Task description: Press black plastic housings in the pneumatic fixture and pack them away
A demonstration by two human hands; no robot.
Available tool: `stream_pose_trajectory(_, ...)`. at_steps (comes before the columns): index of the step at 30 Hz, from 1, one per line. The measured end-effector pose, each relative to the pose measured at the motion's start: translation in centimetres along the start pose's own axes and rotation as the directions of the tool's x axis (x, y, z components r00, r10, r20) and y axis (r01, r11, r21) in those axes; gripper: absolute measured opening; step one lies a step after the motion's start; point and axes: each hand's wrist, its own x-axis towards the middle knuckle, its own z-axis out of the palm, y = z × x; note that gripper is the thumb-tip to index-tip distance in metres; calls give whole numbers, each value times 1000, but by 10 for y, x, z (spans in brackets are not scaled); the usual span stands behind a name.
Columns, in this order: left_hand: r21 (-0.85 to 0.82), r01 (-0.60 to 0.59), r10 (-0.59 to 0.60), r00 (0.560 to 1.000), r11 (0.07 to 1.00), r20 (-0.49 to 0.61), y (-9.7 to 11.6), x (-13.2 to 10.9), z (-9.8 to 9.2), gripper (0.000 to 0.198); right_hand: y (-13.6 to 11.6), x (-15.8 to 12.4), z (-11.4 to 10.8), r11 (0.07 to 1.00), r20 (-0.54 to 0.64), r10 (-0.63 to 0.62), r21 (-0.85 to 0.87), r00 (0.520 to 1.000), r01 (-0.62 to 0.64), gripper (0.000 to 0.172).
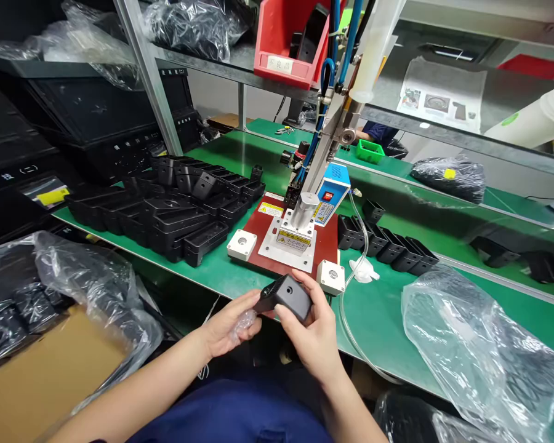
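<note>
Both hands hold a black plastic housing (295,296) over the bench's front edge, its end face with a small round hole turned toward me. My right hand (317,326) grips it from the right, thumb across the near face and fingers behind. My left hand (234,321) pinches its left end and also has a crumpled piece of clear plastic (244,321) in the palm. Just beyond stands a small press (300,218) on a red-brown base, with a white button box (242,244) at its left and another button box (331,277) at its right.
Many black housings (175,203) are piled at the left, and a row of them (392,246) stands at the right. A clear plastic bag (484,344) covers the right bench. A red bin (290,46) sits on the shelf above. A cardboard sheet (55,369) lies lower left.
</note>
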Motion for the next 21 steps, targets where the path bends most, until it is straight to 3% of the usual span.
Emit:
stream_pose_trajectory(5, 90, -97, 97, 995, 991, 10, -3, -3, 2, 54, 8, 8, -8, 985, -9, 116, 130, 993, -114, 42)
stream_pose_trajectory(8, 139, -81, 69, 993, 987, 92, -2, -4, 0, 62, 15, 11, -9, 950, 18, 169, 262, 985, -168, 40)
stream_pose_trajectory(12, 181, -48, 9, 978, 982, 208, -3, -6, -1, 61, 20, 16, -8, 871, 31, 223, 443, 974, -213, 46)
stream_pose_trajectory(15, 168, -48, 9, 974, 985, 227, -7, -5, -2, 61, 19, 18, -8, 805, 70, 254, 537, 965, -251, 53)
stream_pose_trajectory(18, 283, -216, 177, 971, 934, 158, -8, -3, -5, 63, 18, 19, -10, 790, 71, 265, 557, 962, -258, 55)
stream_pose_trajectory(19, 375, -304, 280, 953, 875, 120, -7, -3, -5, 59, 18, 19, -10, 796, 61, 256, 553, 965, -246, 55)
stream_pose_trajectory(21, 581, -441, 486, 869, 684, 88, -4, -5, -6, 44, 18, 18, -11, 807, 50, 216, 553, 975, -208, 55)
